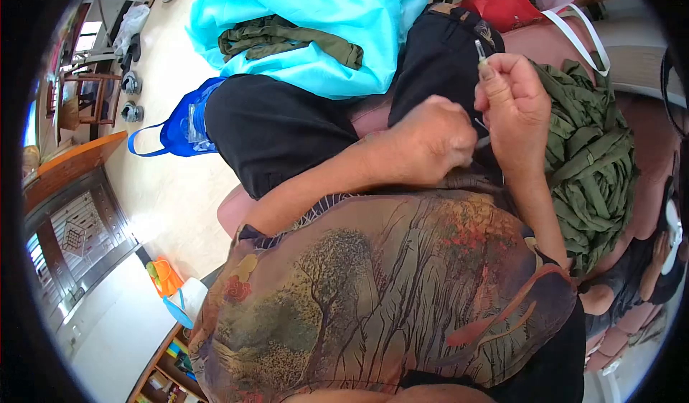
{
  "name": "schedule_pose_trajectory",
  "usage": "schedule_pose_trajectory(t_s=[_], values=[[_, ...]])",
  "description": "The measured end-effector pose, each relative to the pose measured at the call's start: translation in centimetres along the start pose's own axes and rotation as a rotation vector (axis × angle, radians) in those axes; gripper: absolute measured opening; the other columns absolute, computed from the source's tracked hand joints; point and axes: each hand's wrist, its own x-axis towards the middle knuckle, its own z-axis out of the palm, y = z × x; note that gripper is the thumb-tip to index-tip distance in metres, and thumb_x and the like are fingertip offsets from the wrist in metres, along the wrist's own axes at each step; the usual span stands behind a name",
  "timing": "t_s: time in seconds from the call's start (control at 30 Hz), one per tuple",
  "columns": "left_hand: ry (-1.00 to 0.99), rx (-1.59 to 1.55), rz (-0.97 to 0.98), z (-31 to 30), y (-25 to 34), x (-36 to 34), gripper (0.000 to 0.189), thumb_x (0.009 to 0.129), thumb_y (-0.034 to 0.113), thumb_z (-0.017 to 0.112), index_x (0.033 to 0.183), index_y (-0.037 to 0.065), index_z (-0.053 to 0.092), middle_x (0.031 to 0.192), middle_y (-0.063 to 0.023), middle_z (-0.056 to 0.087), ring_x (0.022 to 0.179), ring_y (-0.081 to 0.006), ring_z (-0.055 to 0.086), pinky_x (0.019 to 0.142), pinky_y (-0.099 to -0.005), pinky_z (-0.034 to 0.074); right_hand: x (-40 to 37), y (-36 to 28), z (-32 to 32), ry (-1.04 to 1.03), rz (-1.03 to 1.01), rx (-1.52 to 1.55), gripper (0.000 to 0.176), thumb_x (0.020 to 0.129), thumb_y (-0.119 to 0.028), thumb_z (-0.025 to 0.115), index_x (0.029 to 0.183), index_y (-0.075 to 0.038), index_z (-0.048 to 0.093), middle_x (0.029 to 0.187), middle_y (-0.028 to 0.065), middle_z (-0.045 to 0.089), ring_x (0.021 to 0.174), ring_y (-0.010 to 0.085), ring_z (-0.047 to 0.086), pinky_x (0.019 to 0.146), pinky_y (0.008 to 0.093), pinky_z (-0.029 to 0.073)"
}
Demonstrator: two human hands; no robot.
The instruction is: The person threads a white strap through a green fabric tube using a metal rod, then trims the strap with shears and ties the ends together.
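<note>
Thumb and forefinger of our right hand [513, 98] pinch a slim tool [480, 52] over our right leg [430, 66], presumably so its tip stands clear; our left hand [434, 141] curls inward, and we cannot tell its contents. Cyan cloth [323, 8] cradles olive fabric [265, 33], probably so it lies gathered; a blue bag [176, 137] holds clear packets [198, 127].

That small tool's tip [479, 47] glints like metal. The green cloth [590, 170] looks matt, the turquoise fabric [301, 1] smooth and glossy.
</note>
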Motion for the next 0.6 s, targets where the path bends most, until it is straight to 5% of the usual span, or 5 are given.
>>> schedule_pose_trajectory(t_s=[0.1,0.23,0.3,0.4,0.6], values=[[0.009,-0.003,-0.121,-3.3,0.9,0.3,0.011,0.075,0.005,0.071,0.073,0.003,0.060,0.077,-0.0076,0.062,0.076,-0.0243,0.061,0.073,-0.0345,0.048,0.0,0.6,-1.9,0.085,-0.042,-0.051,0.009,0.095,-0.008,0.058,0.088,-0.004,0.058,0.066,-0.0034,0.054,0.056,0.0025,0.046,0.049,0.0202,0.035],[0.304,-0.574,-0.601,-5.1,1.7,-0.2,0.005,0.083,0.001,0.069,0.079,0.002,0.066,0.089,-0.0042,0.065,0.085,-0.0128,0.060,0.075,-0.0254,0.049,-2.1,1.9,-8.4,0.146,0.083,-0.409,0.007,0.093,-0.009,0.060,0.090,-0.003,0.058,0.067,-0.0017,0.056,0.057,0.0034,0.048,0.052,0.0200,0.039],[0.356,-0.652,-0.607,-4.6,1.3,-0.5,0.004,0.083,0.001,0.069,0.081,0.002,0.067,0.091,-0.0055,0.066,0.087,-0.0136,0.061,0.079,-0.0259,0.050,-4.5,5.2,-10.4,0.108,0.270,-0.511,0.008,0.092,-0.011,0.061,0.092,-0.003,0.057,0.069,0.0071,0.061,0.057,0.0155,0.058,0.054,0.0283,0.045],[0.398,-0.809,-0.583,-4.5,0.9,-0.3,0.002,0.084,0.002,0.069,0.084,0.002,0.067,0.092,-0.0071,0.067,0.091,-0.0157,0.061,0.085,-0.0288,0.049,-8.3,9.5,-11.8,0.070,0.014,-0.985,0.011,0.088,-0.012,0.061,0.095,-0.004,0.057,0.075,0.0194,0.064,0.068,0.0361,0.064,0.060,0.0422,0.049],[0.442,-0.995,-0.450,-4.2,-0.1,-0.7,0.007,0.084,0.008,0.072,0.085,0.003,0.068,0.092,-0.0087,0.068,0.099,-0.0203,0.060,0.093,-0.0339,0.047,-9.7,11.3,-14.2,-0.245,0.309,-1.295,0.022,0.086,-0.023,0.060,0.098,-0.005,0.060,0.084,0.0234,0.065,0.082,0.0440,0.062,0.070,0.0534,0.047]])
